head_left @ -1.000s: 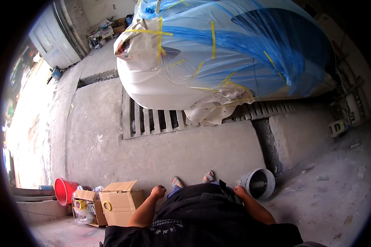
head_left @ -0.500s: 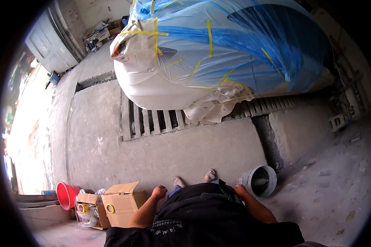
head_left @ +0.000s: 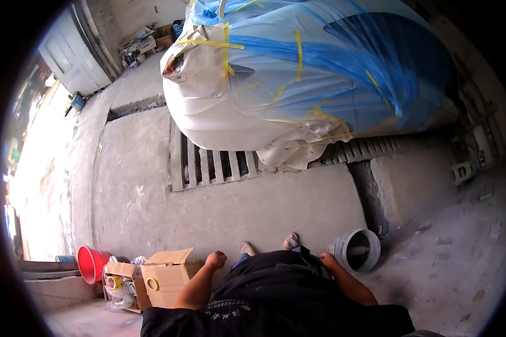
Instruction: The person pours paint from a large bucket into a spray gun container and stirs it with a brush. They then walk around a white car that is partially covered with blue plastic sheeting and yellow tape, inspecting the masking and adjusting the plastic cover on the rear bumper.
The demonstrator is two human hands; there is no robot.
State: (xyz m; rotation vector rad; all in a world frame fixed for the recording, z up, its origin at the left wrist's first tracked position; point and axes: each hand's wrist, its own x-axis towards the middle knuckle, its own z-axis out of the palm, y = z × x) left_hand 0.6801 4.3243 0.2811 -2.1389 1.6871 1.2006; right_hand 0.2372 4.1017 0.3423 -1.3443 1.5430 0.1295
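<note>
My left hand (head_left: 215, 260) hangs at my left side beside a cardboard box (head_left: 166, 276), its fingers curled in with nothing visible in them. My right hand (head_left: 328, 260) is low at my right side, close to the hem of my black top (head_left: 275, 275) and a grey bucket (head_left: 357, 251). Its fingers are partly hidden and small, so their grip is unclear. Ahead stands a white car (head_left: 197, 121), masked with blue-tinted plastic film (head_left: 343, 56), brown paper (head_left: 199, 62) and yellow tape (head_left: 299, 56).
A slotted floor grate (head_left: 212, 165) runs under the car's near side, and an open trench (head_left: 371, 194) cuts the concrete at right. Left of me are a red bucket (head_left: 91, 264) and a smaller carton (head_left: 123, 285) of tape and plastic. A pale door (head_left: 73, 59) stands far left.
My view has turned slightly, so the car and grate sit a little farther right in it. Both hands stay low at my sides, almost unmoved.
</note>
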